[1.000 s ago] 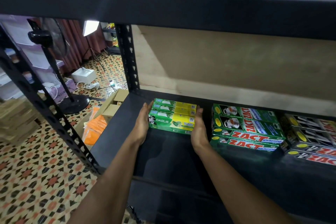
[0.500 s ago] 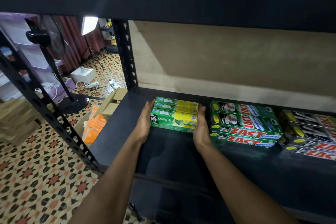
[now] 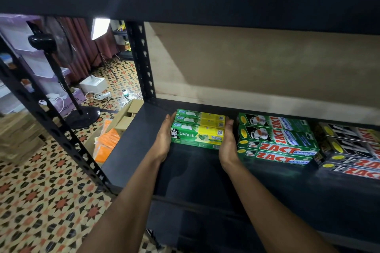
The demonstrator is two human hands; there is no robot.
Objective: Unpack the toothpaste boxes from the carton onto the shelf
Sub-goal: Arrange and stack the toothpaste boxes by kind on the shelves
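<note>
Darlie boxes [image 3: 197, 129]: a green-and-yellow stack, at least two layers. It lay flat at the left rear of the shelf [image 3: 127, 150], long sides facing out and the printed face readable.

Left grip [image 3: 163, 137] was pressed flat against the stack's left end, fingers straight. Right grip [image 3: 228, 142] did the same at the right end. Neither had fingers curled round a box. The palms bracketed the stack, open and touching it.

Change over the last second was small. The stack appeared to have edged a little back toward the back board [image 3: 246, 72], and both palms stayed on its ends. It sat on the shelf, not lifted.

Reading: this batch was as good as placed. What remained was squaring it up and letting go.

Just right of the stack, with a narrow gap between, were the green Zact boxes [image 3: 276, 139], also stacked. The right grip sat in that gap. Further right were the black Zact boxes [image 3: 349, 146], partly cut off by the frame edge.

Below and left of the shelf, on the tiled floor [image 3: 41, 191], stood an open carton [image 3: 123, 124] with orange packs [image 3: 107, 141] showing. I could not tell whether any toothpaste remained in it. A standing fan [image 3: 61, 47] was behind it.

Risk: little room at the right for that hand to come out without nudging the Zact row.
</note>
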